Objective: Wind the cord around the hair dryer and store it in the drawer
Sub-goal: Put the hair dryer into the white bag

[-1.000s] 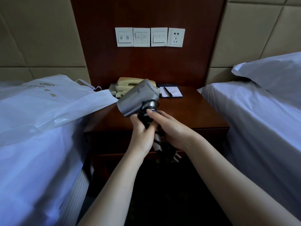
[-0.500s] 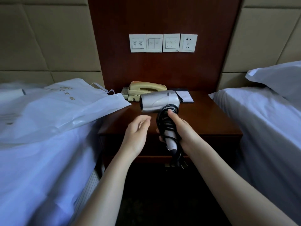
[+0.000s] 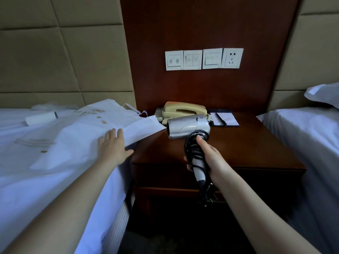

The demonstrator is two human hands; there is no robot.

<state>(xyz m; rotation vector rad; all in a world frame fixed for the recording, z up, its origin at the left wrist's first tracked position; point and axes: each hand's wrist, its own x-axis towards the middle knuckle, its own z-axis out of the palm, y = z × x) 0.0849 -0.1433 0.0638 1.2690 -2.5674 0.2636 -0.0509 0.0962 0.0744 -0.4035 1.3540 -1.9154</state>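
Observation:
A silver hair dryer (image 3: 188, 126) is held above the front of the dark wooden nightstand (image 3: 256, 147), nozzle pointing left. Its black cord (image 3: 190, 149) is wound in loops around the handle, and the plug (image 3: 208, 197) hangs below. My right hand (image 3: 209, 158) is shut on the handle and the cord loops. My left hand (image 3: 113, 147) lies flat and open on the white paper bag (image 3: 88, 129) on the left bed, at the edge next to the nightstand. The drawer front (image 3: 256, 176) under the nightstand top is shut.
A beige telephone (image 3: 184, 110) and a notepad with a pen (image 3: 224, 119) sit at the back of the nightstand. Wall switches and a socket (image 3: 232, 58) are above. White beds flank both sides; a white roll (image 3: 41, 117) lies on the left bed, a pillow (image 3: 324, 94) on the right.
My left hand let go of the dryer and moved left onto the paper bag on the bed. My right hand keeps the dryer, turned so the nozzle points left.

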